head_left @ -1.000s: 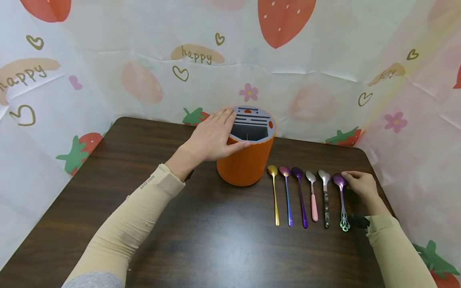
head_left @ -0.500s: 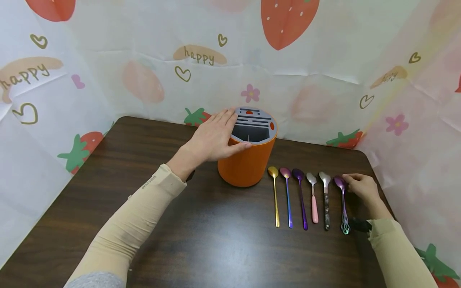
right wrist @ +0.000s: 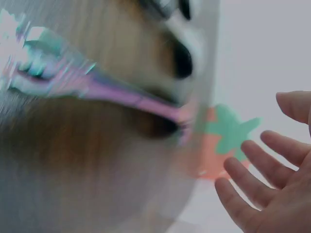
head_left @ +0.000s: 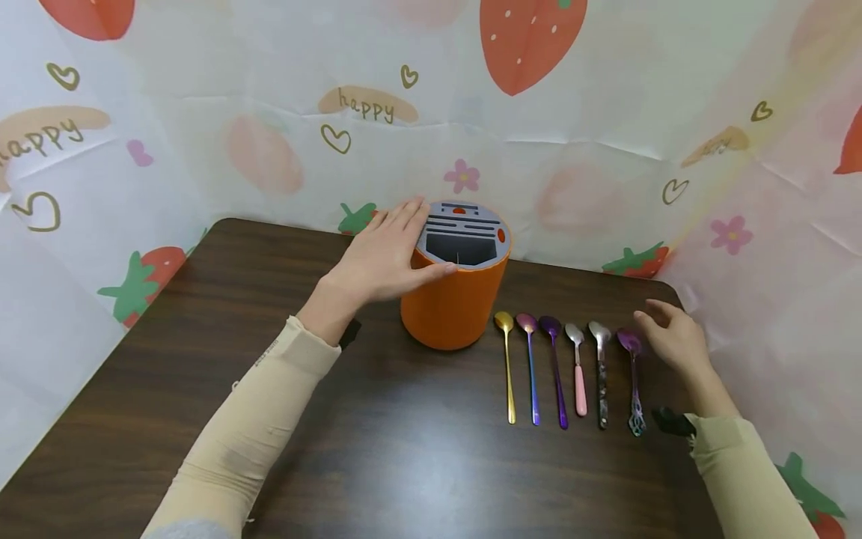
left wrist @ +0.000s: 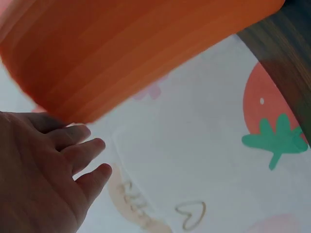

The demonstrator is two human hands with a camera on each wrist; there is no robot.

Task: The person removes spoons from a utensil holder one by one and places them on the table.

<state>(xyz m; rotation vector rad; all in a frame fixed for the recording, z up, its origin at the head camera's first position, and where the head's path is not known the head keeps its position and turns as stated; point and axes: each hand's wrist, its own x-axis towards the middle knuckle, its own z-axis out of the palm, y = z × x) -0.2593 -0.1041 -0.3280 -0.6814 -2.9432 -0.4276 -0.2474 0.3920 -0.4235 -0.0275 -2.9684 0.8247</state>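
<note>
An orange cylindrical holder with a grey slotted top stands upright near the back of the table. My left hand rests on its left rim, fingers straight and thumb along the front edge; the left wrist view shows that hand at the orange wall. To the right, several spoons lie in a row, bowls away from me. The rightmost is a purple spoon with an ornate openwork handle. Just right of its bowl, my right hand hovers with nothing in it, and its fingers are spread in the right wrist view.
Left of the purple spoon lie a black-handled spoon, a pink-handled spoon, a dark purple spoon, a rainbow spoon and a gold spoon. A strawberry-printed cloth surrounds the back and sides of the dark wooden table.
My right hand has let go of the purple spoon's bowl and drawn slightly away to the right, its fingers loosening. The left hand stays on the holder's rim.
</note>
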